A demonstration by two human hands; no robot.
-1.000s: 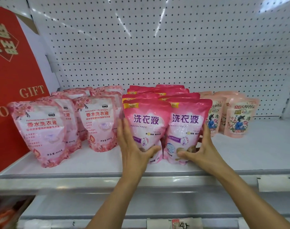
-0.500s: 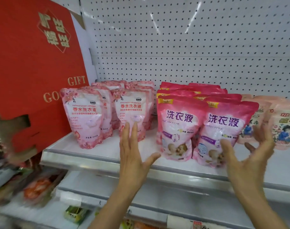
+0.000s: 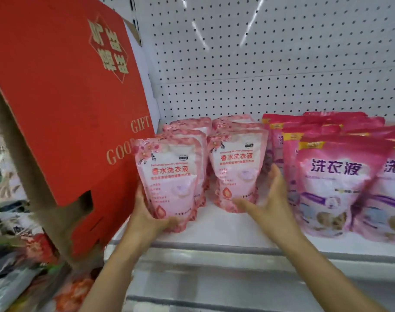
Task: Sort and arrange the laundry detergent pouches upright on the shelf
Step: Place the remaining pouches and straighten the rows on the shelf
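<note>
Now your left hand (image 3: 147, 218) cups the front-left pale pouch (image 3: 169, 176) from below-left, upright, while your right hand (image 3: 268, 199), spread and holding nothing, sits just right of its neighbour pouch (image 3: 235, 170).

Bright, even overhead light streaks glare across the pegboard (image 3: 270, 52); edges bend and blur softly.

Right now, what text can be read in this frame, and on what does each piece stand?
"GIFT" and "GOO", cut off: red gift box; its gold characters are too blurred.
"香水洗衣液": pale pink pouch and the pale pink pouch beside it; smaller lines unreadable.
"洗衣液": deep pink pouch; yellow tag blurred.
</note>
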